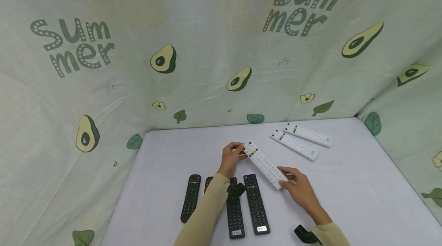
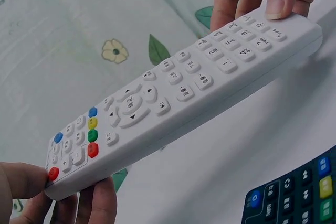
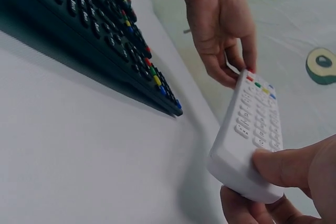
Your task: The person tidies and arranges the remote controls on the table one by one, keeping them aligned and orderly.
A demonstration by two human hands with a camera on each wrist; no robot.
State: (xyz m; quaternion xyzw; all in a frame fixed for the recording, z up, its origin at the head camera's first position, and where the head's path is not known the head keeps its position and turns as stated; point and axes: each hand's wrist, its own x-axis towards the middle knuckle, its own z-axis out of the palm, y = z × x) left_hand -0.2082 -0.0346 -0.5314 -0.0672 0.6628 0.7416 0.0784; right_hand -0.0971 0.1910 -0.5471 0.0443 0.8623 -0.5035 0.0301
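Observation:
A white remote control (image 1: 265, 164) with coloured buttons is held up off the table between both hands, lying at a slant. At its far end, near the red button, my left hand (image 1: 231, 159) pinches it between thumb and fingers. My right hand (image 1: 299, 187) grips the near end, thumb on top by the number keys and fingers underneath, as the right wrist view shows. Below the white remote lies a black remote control (image 1: 256, 203), and beside that another black remote (image 1: 235, 215), partly covered by the left wrist strap.
Two more white remotes, one in front (image 1: 294, 145) and one behind (image 1: 308, 135), lie side by side at the back right. A black remote (image 1: 190, 198) sits at the left; another (image 1: 208, 182) is mostly hidden by the left sleeve. Printed cloth (image 1: 203, 96) hangs behind the white table (image 1: 359, 169).

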